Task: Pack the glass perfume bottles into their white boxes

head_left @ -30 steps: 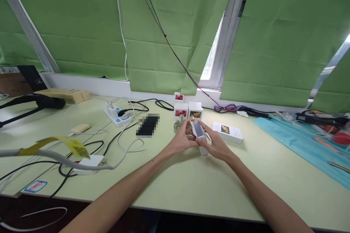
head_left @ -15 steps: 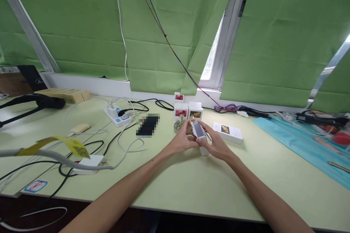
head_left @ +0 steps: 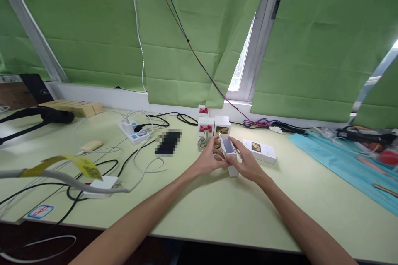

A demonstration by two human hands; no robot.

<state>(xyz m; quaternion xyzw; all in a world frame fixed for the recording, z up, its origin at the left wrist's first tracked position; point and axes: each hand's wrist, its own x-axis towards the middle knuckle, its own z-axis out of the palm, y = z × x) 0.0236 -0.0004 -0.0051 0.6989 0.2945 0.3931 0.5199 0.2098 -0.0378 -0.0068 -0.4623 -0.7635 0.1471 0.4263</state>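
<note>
Between both hands a small white carton (head_left: 233,171) stands tilted on the table, its top end open toward me and the inside looking bare. My left hand (head_left: 210,158) grips its left side and top flap. Around the right side, the fingers of my right hand (head_left: 246,160) are wrapped. Just behind my left hand sits a greenish-gold glass bottle (head_left: 203,141), partly hidden. White boxes with flower pictures (head_left: 205,126) are stacked behind it. A longer white box with a yellow flower picture (head_left: 263,152) lies flat to the right of my right hand.
A power strip (head_left: 132,131) with plugs and tangled cables lies left. A blurred-out dark phone-like slab (head_left: 168,142) rests left of my hands. On the right is a blue plastic sheet (head_left: 338,161) with assorted items. A grey cable with a yellow tag (head_left: 73,164) crosses the left foreground.
The carton has shifted slightly to the right, with my fingers following it. Both hands keep their hold, and everything else stays put.
</note>
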